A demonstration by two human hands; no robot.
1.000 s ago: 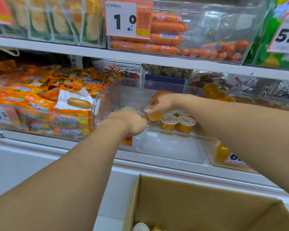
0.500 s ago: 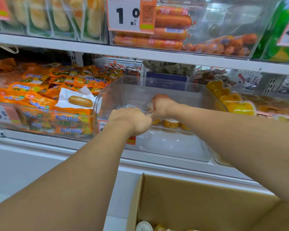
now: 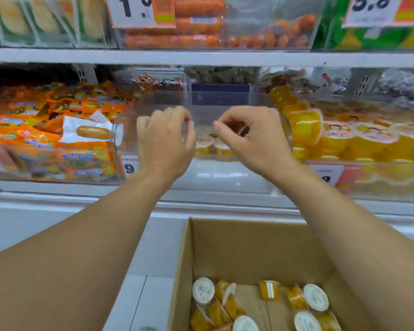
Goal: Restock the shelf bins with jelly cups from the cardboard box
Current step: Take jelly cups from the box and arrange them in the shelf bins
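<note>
Since both hands have come up out of the clear bin (image 3: 225, 182) mid-frame, looks like the last cups got dropped off: half a sec ago the right hand (image 3: 251, 142) was down at the cups w/ the left hand (image 3: 164, 144) fisted beside it. Now a small cluster of jelly cups (image 3: 213, 145) sits at the bin floor between the two hands, so that batch seems done imo. Grip: both hands hang loosely curled, fingers half bent, nothing held that I can see (bit blurry tho). Plenty more cups (image 3: 261, 306) lie in the cardboard box (image 3: 249, 244) at bottom centre, so prob back down for a refill next.
</note>
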